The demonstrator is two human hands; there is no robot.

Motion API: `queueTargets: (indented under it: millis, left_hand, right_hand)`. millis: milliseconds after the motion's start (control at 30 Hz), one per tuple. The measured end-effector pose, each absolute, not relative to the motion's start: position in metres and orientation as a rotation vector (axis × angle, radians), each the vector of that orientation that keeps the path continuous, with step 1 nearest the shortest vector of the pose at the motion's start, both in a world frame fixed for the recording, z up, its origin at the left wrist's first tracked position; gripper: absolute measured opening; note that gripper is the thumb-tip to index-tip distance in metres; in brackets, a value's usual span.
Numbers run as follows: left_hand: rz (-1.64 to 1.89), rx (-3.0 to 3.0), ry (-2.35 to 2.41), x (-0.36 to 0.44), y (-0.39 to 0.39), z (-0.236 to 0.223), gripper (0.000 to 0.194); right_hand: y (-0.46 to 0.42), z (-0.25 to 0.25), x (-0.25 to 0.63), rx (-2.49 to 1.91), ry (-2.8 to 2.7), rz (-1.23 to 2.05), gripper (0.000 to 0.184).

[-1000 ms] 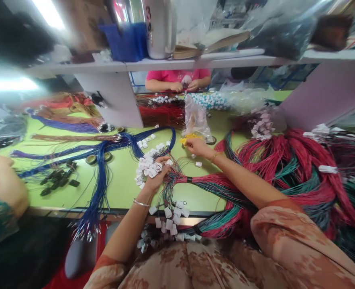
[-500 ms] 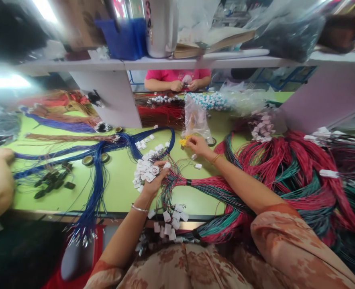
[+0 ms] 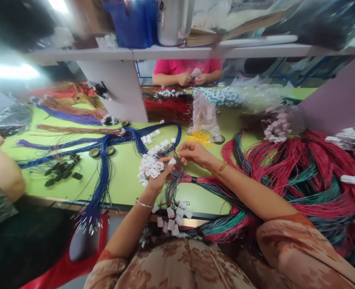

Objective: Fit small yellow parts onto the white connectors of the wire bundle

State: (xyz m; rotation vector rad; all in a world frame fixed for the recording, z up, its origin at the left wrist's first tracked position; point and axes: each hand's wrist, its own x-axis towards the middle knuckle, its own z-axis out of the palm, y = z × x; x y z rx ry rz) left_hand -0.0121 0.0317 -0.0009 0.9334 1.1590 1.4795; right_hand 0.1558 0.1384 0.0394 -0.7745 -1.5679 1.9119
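Observation:
My left hand (image 3: 161, 176) is closed round a wire bundle's end, and a white connector (image 3: 172, 161) stands out by its thumb. Many more white connectors (image 3: 149, 166) fan out beyond its fingers. Just to its right, my right hand (image 3: 195, 155) is pinched over thin wires; whatever sits between its fingertips is too small to make out. The red, green and black wire bundle (image 3: 209, 181), tied with a black band (image 3: 193, 180), runs off to the right. Behind my right hand lies a pile of small yellow pieces (image 3: 199, 137) beside a clear plastic bag (image 3: 205, 116).
Blue wires (image 3: 100, 176) hang over the table's front edge at left, near black connectors (image 3: 61, 170) and tape rolls (image 3: 94, 152). Red and green wires (image 3: 286, 172) heap up at right. Across the table, a co-worker's hands (image 3: 192, 78) are busy. A shelf (image 3: 213, 52) crosses above.
My right hand has left the yellow pieces and come back toward me and left, up close to my left hand. The view has shifted slightly; my left hand keeps its hold.

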Motion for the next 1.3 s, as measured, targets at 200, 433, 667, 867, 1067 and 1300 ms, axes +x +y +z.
queueTargets:
  millis: [200,433,667,867,1067,1300]
  left_hand:
    - [1.495,0.896,1.125,-0.011,0.032,0.0,0.04]
    - [1.525,0.9,1.131,-0.011,0.033,-0.004,0.034]
    - [1.523,0.939,1.156,-0.014,0.031,-0.007,0.035]
    - [1.533,0.959,1.213,-0.012,0.031,-0.009,0.035]
    - [1.635,0.916,1.316,-0.006,0.033,-0.015,0.028]
    - [1.707,1.173,1.488,-0.011,0.038,-0.007,0.025]
  right_hand:
    - [0.11,0.053,0.152,-0.672,-2.078,1.273,0.01]
    - [0.102,0.047,0.149,-0.496,-2.193,0.695,0.016]
    - [0.097,0.045,0.148,-0.587,-2.14,0.79,0.006]
    - [0.097,0.045,0.149,-0.655,-2.175,0.78,0.005]
    - [0.075,0.043,0.143,-0.6,-2.284,0.63,0.025]
    - [0.12,0.028,0.151,-0.816,-2.251,0.711,0.019]
